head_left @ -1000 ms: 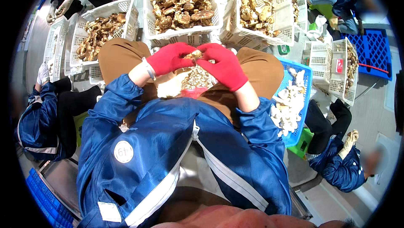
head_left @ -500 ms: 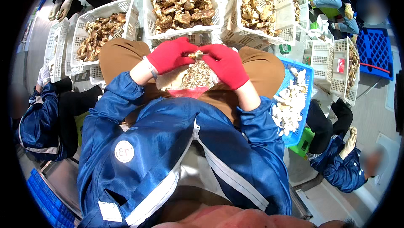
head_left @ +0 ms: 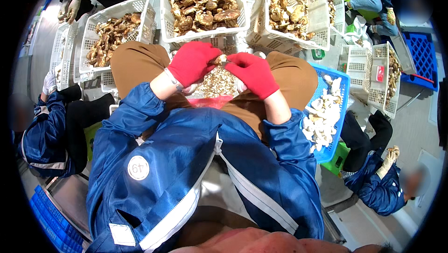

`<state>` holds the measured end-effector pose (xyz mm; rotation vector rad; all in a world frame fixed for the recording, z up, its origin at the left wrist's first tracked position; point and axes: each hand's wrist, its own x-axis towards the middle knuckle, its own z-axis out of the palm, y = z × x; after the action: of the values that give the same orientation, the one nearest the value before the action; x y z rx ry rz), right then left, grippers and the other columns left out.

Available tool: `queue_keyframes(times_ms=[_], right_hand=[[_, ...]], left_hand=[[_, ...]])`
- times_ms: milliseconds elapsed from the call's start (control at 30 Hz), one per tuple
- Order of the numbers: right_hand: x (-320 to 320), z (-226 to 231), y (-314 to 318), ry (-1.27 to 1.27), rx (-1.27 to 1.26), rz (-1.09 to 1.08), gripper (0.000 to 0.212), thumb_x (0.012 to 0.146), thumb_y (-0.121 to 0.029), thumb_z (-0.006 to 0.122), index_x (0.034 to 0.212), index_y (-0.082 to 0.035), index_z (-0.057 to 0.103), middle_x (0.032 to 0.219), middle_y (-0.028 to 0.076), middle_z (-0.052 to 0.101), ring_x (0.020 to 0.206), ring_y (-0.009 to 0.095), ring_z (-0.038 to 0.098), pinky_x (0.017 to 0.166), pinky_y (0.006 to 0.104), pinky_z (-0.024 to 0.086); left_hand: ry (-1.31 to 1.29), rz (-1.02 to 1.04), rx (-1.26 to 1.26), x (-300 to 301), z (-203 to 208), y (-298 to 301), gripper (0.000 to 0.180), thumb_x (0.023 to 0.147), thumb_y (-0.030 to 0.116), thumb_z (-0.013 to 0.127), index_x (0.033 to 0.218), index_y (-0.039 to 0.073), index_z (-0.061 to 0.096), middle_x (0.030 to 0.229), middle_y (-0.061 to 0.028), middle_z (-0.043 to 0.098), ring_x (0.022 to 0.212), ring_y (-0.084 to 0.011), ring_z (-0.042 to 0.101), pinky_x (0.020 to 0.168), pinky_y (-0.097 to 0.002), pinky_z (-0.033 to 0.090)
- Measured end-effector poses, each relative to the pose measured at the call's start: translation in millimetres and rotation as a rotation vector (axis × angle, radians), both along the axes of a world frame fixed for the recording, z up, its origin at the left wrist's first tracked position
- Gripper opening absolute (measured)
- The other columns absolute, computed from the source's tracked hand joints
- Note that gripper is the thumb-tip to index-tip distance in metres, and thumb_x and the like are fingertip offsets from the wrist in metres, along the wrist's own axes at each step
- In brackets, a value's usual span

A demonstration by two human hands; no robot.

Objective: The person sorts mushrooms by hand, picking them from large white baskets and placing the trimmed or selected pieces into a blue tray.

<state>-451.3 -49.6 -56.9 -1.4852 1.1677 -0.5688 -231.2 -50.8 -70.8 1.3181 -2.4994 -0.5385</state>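
Observation:
Both of my hands wear red knitted gloves and meet above my lap. My left hand (head_left: 192, 65) has its fingers closed around a small brown and white mushroom (head_left: 220, 59). Against the mushroom's other side my right hand (head_left: 254, 73) is pinched shut; a thin greyish edge shows at its fingertips, too small to name. Below the hands, between my knees, lies a heap of brown and cream mushroom trimmings (head_left: 213, 84), with a red rim or sheet (head_left: 210, 102) at its near side.
White perforated crates (head_left: 203, 36) of brown mushrooms stand ahead, more to the left and right. Beside my right knee a blue tray (head_left: 344, 108) carries pale peeled mushrooms (head_left: 324, 115). Several people in blue jackets sit nearby; one gloved hand (head_left: 388, 162) is at the right. Blue crates (head_left: 417, 57) stand farther right.
My left hand has turned and shifted slightly right, and the mushroom between my hands sits at a different angle. At the upper right, a grey panel now shows beside the blue crate.

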Motion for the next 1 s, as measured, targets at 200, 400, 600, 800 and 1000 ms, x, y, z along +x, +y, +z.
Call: queue_keyframes(times_ms=[200,400,600,800,1000], right_hand=[[9,-24,-3,0.053,-0.215,-0.087,0.024,0.082,-0.020,0.070,0.092,0.001,0.067,0.093,0.015,0.070,0.086,0.027,0.068,0.075,0.0351,0.053],[-5,-28,-13,-0.123,0.058,-0.059,0.027,0.082,-0.026,0.070,0.092,-0.001,0.068,0.096,0.015,0.072,0.088,0.025,0.070,0.076,0.0341,0.053],[-1,-15,-13,0.033,-0.154,-0.027,0.026,0.084,-0.018,0.069,0.105,-0.004,0.069,0.096,0.014,0.069,0.083,0.027,0.067,0.075,0.0340,0.053],[-4,-1,-14,-0.060,-0.162,0.059,0.025,0.085,-0.013,0.067,0.109,-0.005,0.068,0.096,0.013,0.069,0.084,0.024,0.068,0.076,0.0321,0.053],[4,-18,-5,0.020,-0.559,-0.007,0.009,0.085,-0.008,0.068,0.091,-0.003,0.065,0.102,0.010,0.067,0.089,0.023,0.065,0.075,0.0320,0.051]], left_hand=[[-0.079,-0.025,-0.137,-8,-2,-1,0.029,0.076,0.018,0.069,0.104,0.012,0.065,0.083,-0.0092,0.061,0.081,-0.0315,0.061,0.069,-0.0441,0.047],[-0.107,-0.012,-0.150,-10,-3,-1,0.028,0.075,0.019,0.070,0.102,0.012,0.065,0.083,-0.0084,0.061,0.081,-0.0307,0.062,0.068,-0.0437,0.047],[0.052,-0.026,-0.004,-8,2,-6,0.035,0.078,0.028,0.071,0.109,0.012,0.067,0.089,-0.0123,0.064,0.083,-0.0324,0.063,0.074,-0.0441,0.050],[0.050,-0.065,0.209,3,9,-12,0.045,0.072,0.041,0.075,0.106,0.012,0.071,0.096,-0.0122,0.069,0.085,-0.0324,0.063,0.078,-0.0455,0.047],[-0.073,0.067,-0.103,-11,3,-4,0.040,0.076,0.039,0.073,0.107,0.014,0.068,0.087,-0.0083,0.065,0.088,-0.0305,0.058,0.081,-0.0427,0.041]])
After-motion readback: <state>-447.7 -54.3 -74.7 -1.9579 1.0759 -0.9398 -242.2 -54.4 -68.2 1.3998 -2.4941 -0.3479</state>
